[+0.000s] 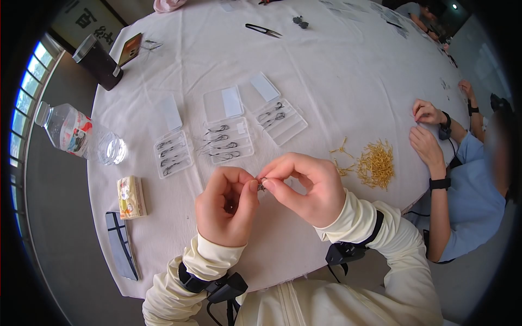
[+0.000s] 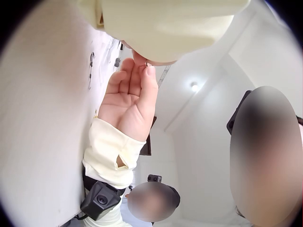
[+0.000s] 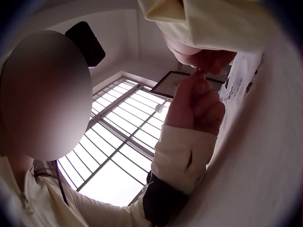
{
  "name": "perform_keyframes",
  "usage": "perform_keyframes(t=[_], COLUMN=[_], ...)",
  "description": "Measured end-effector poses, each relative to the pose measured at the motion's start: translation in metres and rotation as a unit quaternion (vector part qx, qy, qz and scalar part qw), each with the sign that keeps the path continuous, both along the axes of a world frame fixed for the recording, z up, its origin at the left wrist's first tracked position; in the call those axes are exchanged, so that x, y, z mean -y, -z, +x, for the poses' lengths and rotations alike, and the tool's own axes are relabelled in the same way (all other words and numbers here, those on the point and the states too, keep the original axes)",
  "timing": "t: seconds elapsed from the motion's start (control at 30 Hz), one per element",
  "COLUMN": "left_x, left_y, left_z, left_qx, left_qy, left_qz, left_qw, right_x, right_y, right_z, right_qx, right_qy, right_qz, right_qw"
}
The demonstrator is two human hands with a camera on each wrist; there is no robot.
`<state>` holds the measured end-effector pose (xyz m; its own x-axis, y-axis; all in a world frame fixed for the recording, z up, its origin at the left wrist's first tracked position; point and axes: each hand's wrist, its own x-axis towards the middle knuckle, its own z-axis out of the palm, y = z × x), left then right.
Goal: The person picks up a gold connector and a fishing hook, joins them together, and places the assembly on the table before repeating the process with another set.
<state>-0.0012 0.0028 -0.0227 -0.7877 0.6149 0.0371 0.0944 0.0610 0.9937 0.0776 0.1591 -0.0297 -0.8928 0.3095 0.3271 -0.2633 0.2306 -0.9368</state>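
In the head view my left hand [image 1: 225,206] and right hand [image 1: 309,187] meet fingertip to fingertip over the near part of the table. Thumbs and forefingers pinch a tiny dark, metallic-looking thing [image 1: 261,187] between them; its kind I cannot tell, as the fingertips hide most of it. Just beyond the hands lie clear plastic boxes with raised lids: a left box [image 1: 176,154], a middle box [image 1: 237,129] and a right box [image 1: 293,129]. Thin dark looped strands [image 1: 222,138] lie in their compartments. To the right of my right hand spreads a pile of small gold-coloured pieces [image 1: 376,164].
A water bottle [image 1: 73,130], tissue pack [image 1: 131,197] and dark phone-like slab [image 1: 122,245] line the left side. Farther back are a dark tumbler [image 1: 99,62], a phone [image 1: 130,49] and thread snips [image 1: 263,30]. Another person's hands [image 1: 427,133] work at the right edge.
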Motion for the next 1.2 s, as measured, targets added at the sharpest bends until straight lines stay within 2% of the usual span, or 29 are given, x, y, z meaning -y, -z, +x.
perform_keyframes(t=[0.3, 0.53, 0.7, 0.77, 0.8, 0.87, 1.0, 1.2], left_x=[0.000, 0.000, 0.000, 0.000, 0.000, 0.000, -0.003, -0.005], left_y=[-0.006, -0.007, -0.004, -0.003, -0.002, -0.001, 0.003, 0.007], left_z=[0.001, 0.000, 0.000, -0.001, -0.002, -0.002, -0.001, 0.002], left_qx=[0.051, 0.103, 0.082, 0.074, 0.053, 0.032, -0.002, -0.009], left_qy=[0.034, 0.045, 0.050, 0.048, 0.043, 0.037, -0.008, -0.016], left_qz=[0.000, 0.016, 0.030, 0.029, 0.026, 0.023, 0.010, -0.001], left_qw=[0.998, 0.994, 0.995, 0.996, 0.997, 0.999, 1.000, 1.000], right_x=[-0.001, -0.002, -0.003, -0.004, -0.005, -0.008, -0.005, -0.002], right_y=[-0.001, -0.008, -0.006, -0.001, -0.002, -0.005, -0.006, -0.001], right_z=[0.000, 0.000, 0.001, 0.000, 0.000, -0.001, -0.002, -0.001], right_qx=[-0.003, -0.006, -0.011, 0.045, 0.044, 0.090, 0.085, 0.087], right_qy=[0.013, 0.021, 0.026, -0.016, -0.017, -0.072, -0.100, -0.071], right_qz=[-0.005, 0.054, 0.069, -0.076, -0.076, -0.185, -0.215, -0.159], right_qw=[1.000, 0.998, 0.997, 0.996, 0.996, 0.976, 0.968, 0.981])
